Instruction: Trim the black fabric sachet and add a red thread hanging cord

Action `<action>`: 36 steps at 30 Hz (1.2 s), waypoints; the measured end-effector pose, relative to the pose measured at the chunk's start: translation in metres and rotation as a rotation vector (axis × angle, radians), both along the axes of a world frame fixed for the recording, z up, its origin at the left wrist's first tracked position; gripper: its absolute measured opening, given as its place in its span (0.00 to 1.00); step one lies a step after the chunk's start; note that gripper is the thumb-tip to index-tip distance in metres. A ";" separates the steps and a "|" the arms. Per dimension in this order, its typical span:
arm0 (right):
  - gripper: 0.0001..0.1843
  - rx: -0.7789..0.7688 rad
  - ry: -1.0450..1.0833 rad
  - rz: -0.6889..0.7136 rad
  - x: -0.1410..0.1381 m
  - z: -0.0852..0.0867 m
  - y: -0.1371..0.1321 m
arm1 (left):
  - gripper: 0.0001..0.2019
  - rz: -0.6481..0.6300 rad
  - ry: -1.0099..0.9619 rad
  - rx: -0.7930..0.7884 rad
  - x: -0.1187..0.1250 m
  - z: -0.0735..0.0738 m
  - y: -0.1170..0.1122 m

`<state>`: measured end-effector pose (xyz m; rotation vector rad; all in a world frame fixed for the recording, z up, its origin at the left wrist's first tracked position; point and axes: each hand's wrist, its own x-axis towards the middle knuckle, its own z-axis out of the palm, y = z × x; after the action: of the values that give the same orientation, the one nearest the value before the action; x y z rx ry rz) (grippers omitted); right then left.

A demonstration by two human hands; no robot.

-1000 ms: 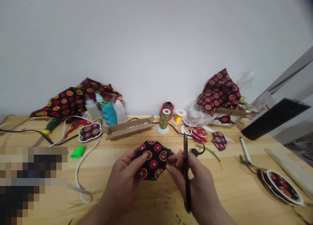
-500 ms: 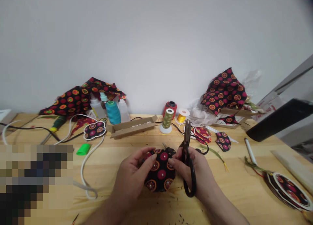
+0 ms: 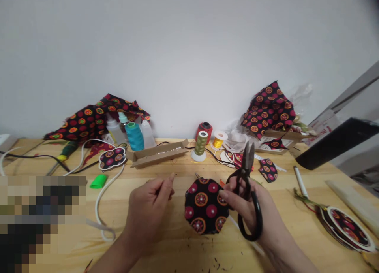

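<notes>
Between the thumb and fingers of my right hand (image 3: 254, 202) is the right edge of an eight-sided piece covered in patterned dark fabric (image 3: 205, 209). That same hand also carries black-handled scissors (image 3: 247, 166), their blades pointing up and away. My left hand (image 3: 152, 204) is apart from the fabric piece, to its left, with thumb and forefinger pinched. A tiny dark speck shows at the fingertip, too small to name. A thin pointed tip sticks out behind the fabric piece's top edge; the rest of it is hidden.
Thread cones (image 3: 201, 144), a teal cone (image 3: 134, 136) and a cardboard tray (image 3: 160, 153) stand along the wall. A flower-shaped piece (image 3: 112, 158), a green cap (image 3: 98, 181) and a white cord (image 3: 97, 209) lie left. A white pen (image 3: 300, 182) and stacked round pieces (image 3: 346, 227) lie right.
My left hand has let go of the fabric piece and moved left, its fingers pinched. My right hand has shifted right with the scissors and the fabric piece.
</notes>
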<state>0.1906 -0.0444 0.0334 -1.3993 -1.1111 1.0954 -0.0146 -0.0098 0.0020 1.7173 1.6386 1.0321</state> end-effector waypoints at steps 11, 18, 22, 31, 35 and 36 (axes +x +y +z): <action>0.09 -0.067 -0.134 0.262 0.001 -0.003 0.003 | 0.16 -0.518 -0.723 -0.612 0.009 0.002 -0.007; 0.06 -0.028 -0.259 0.280 -0.006 -0.008 0.008 | 0.11 -0.549 -0.692 -0.656 0.011 0.008 -0.012; 0.10 0.042 -0.470 0.118 0.001 -0.010 0.007 | 0.11 -0.424 -0.773 -0.618 0.011 0.009 -0.010; 0.13 0.268 -1.144 0.169 0.013 -0.006 -0.008 | 0.13 -0.196 -0.880 -0.525 0.016 0.014 -0.013; 0.12 0.415 -1.252 0.095 0.015 -0.010 -0.009 | 0.13 -0.180 -0.884 -0.518 0.017 0.017 -0.013; 0.13 0.453 -1.271 0.088 0.016 -0.011 -0.009 | 0.13 -0.187 -0.873 -0.520 0.017 0.017 -0.013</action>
<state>0.2063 -0.0533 0.0229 -1.6417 -2.1286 -0.1736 0.0022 -0.0225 0.0190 0.8547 1.0170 0.9501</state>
